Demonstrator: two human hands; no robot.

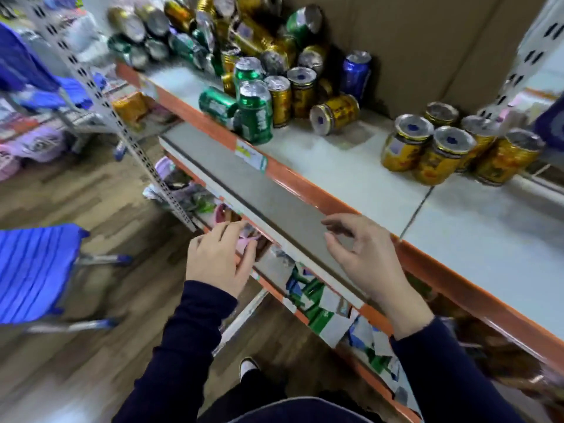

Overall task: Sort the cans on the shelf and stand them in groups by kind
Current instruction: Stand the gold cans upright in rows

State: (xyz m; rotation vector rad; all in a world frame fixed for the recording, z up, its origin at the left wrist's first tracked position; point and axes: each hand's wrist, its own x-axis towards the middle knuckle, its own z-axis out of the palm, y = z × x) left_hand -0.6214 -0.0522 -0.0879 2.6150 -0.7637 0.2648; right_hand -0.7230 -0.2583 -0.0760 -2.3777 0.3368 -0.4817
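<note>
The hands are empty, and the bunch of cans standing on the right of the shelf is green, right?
Not green. The head view shows the bunch standing on the right of the shelf is gold cans. The green cans are further left. The left hand and right hand are indeed empty.

Jumbled cans point(232, 41) far left on shelf point(351, 175), upright group point(457, 148) right

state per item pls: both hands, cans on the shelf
left hand: open, holds nothing.
right hand: open, holds nothing.
gold cans at right: standing, clustered together.
blue can: upright.
front green can: upright.
green can beside it: lying on its side.
gold can at centre: lying on its side.
back pile: green and gold cans heaped, mixed.
</note>
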